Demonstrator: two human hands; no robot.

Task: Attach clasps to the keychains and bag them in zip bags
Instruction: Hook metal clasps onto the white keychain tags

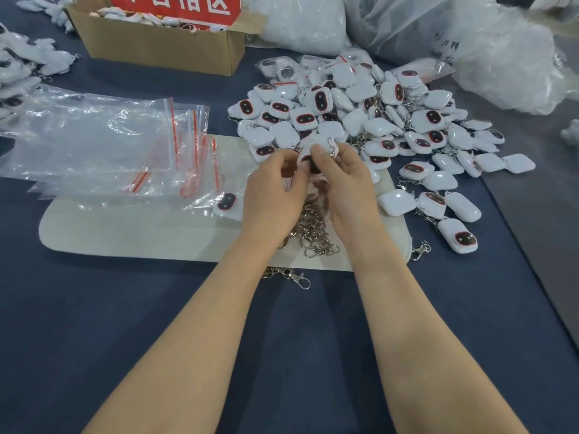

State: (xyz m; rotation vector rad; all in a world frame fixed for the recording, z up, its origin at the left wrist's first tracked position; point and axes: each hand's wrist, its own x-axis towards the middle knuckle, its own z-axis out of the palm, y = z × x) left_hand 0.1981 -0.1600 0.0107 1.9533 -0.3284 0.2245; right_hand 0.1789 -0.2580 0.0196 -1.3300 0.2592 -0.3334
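Two grips meet above the beige rounded fabric mat (125, 227): my left grip (275, 189) pinches a white rounded plastic keychain with a dark face (308, 161), my right grip (344, 183) pinches a small silver metal clasp (332, 150). Best hold the keychain steady while hooking.

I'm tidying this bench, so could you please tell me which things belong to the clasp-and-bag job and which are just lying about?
Job: keychain pinched by the left hand; clasp held in the right hand; keychain pile; loose clasps; zip bags; grey mat.
Lying about: cardboard box; big plastic sacks; white items at far left.
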